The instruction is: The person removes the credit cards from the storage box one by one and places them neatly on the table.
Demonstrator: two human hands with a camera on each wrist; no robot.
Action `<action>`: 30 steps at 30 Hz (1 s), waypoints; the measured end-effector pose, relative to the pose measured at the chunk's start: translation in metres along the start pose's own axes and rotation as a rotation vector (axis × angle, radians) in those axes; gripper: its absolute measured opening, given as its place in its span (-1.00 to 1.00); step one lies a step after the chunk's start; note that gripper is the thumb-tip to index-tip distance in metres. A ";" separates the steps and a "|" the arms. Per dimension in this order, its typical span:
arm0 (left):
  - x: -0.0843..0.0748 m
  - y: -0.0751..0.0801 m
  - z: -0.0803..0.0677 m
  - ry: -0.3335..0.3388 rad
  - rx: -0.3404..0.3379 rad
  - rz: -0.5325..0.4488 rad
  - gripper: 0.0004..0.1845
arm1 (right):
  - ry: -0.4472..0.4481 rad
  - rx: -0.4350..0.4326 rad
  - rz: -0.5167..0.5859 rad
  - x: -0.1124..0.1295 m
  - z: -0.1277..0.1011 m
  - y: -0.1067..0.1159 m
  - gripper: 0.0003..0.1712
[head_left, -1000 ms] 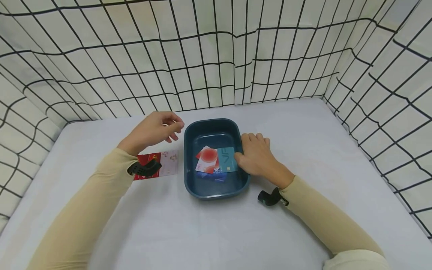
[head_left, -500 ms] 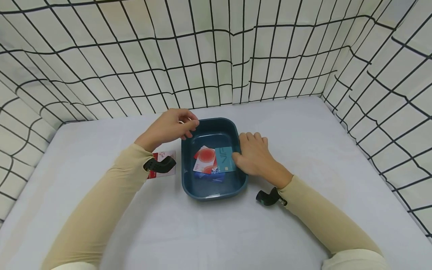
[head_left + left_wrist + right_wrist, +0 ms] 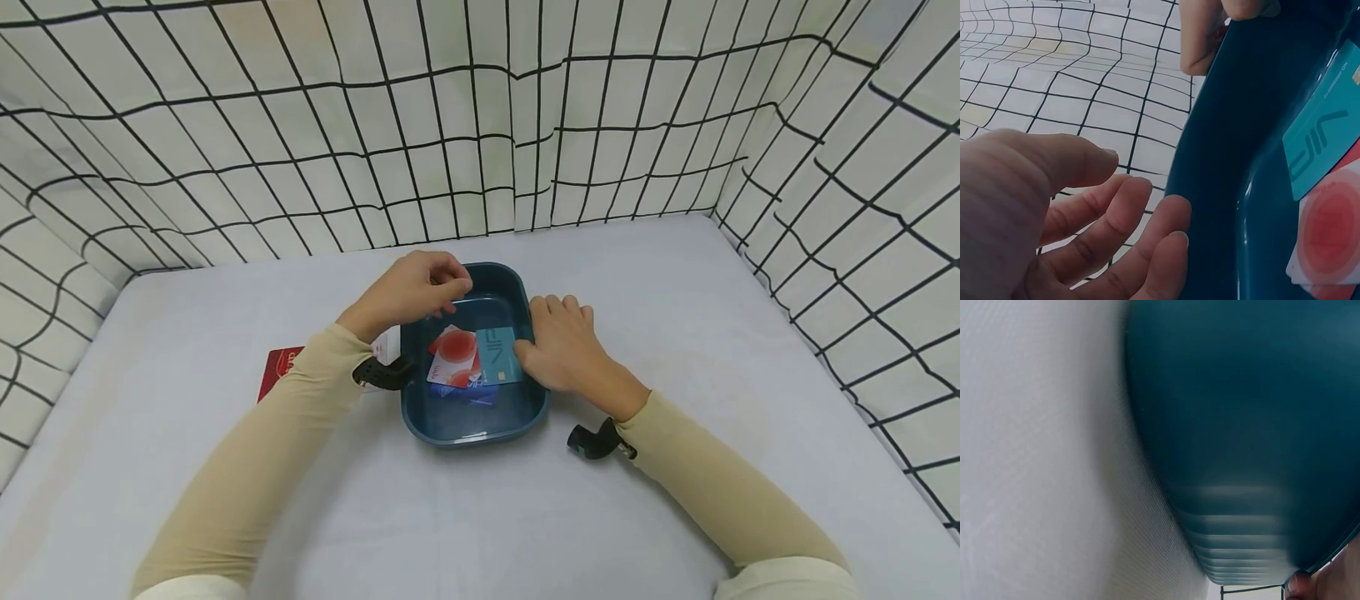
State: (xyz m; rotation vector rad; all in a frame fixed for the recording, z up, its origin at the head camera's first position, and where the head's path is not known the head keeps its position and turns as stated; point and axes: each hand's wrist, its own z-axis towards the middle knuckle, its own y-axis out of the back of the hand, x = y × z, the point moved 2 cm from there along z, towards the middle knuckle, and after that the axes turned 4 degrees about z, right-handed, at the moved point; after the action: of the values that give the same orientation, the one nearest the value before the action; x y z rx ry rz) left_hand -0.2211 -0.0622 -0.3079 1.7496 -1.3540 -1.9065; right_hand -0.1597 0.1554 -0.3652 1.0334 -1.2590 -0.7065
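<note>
The left hand [image 3: 411,292] hovers over the dark blue tray's [image 3: 472,430] far-left rim, fingers loosely curled and holding nothing. The right hand [image 3: 564,346] rests on its right rim, fingers relaxed, thumb by the teal card [image 3: 497,357]. A red card [image 3: 279,370] lies on the worktop [image 3: 480,517], left of the left forearm.

The left hand [image 3: 411,292] was moved rightward from above the worktop until it hung over the near-left corner of the blue tray [image 3: 480,433]. A red card [image 3: 279,371], previously covered by the forearm, was exposed behind it.
</note>
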 end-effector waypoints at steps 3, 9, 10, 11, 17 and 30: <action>-0.002 -0.005 0.002 -0.019 0.018 0.005 -0.71 | 0.007 0.002 0.000 0.000 0.000 0.000 -0.57; -0.003 -0.013 0.006 -0.037 0.023 0.003 -0.72 | 0.025 -0.011 0.003 0.000 0.001 0.001 -0.64; -0.003 -0.014 0.007 -0.040 0.023 0.003 -0.72 | 0.027 -0.013 0.003 0.000 0.001 0.001 -0.65; -0.002 -0.016 0.008 -0.042 0.022 0.003 -0.72 | 0.028 -0.014 0.003 0.000 0.002 0.001 -0.66; 0.001 -0.024 0.009 -0.029 0.031 -0.003 -0.76 | 0.025 -0.008 0.003 0.000 0.001 0.002 -0.65; 0.010 -0.040 0.013 -0.043 0.066 0.008 -0.76 | 0.020 -0.008 0.005 -0.001 0.000 -0.001 -0.65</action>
State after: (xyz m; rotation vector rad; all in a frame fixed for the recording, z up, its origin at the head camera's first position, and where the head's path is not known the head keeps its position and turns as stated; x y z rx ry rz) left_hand -0.2189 -0.0411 -0.3457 1.7406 -1.4525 -1.9267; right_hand -0.1595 0.1565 -0.3663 1.0279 -1.2406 -0.6952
